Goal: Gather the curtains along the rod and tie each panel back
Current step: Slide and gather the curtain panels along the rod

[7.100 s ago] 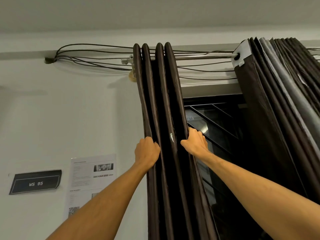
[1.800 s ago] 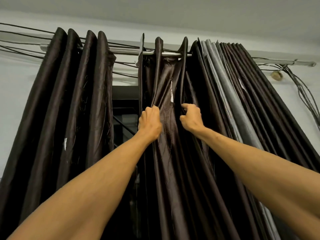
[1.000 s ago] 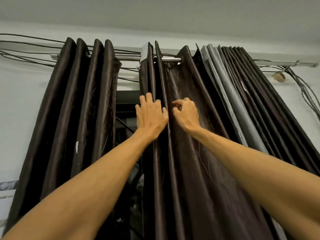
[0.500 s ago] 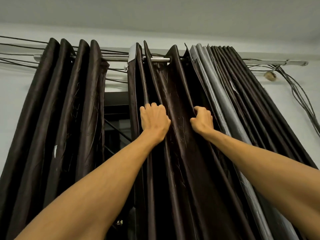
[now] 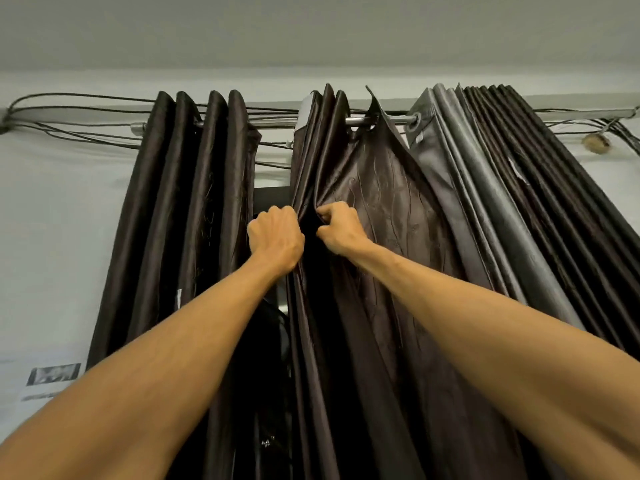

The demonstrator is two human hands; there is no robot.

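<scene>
Brown curtain panel [image 5: 381,209], pleats in 2 curled hands [image 5: 276,237] [image 5: 341,232], below rod [image 5: 381,120].

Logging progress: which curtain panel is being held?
The middle dark brown panel, between the gathered dark bundle and the grey panel; left hand and right hand grip its folds.

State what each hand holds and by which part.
Both hold the middle brown curtain panel. The left hand grips its gathered edge folds; the right hand pinches the next fold beside it, some way below the rod.
</scene>
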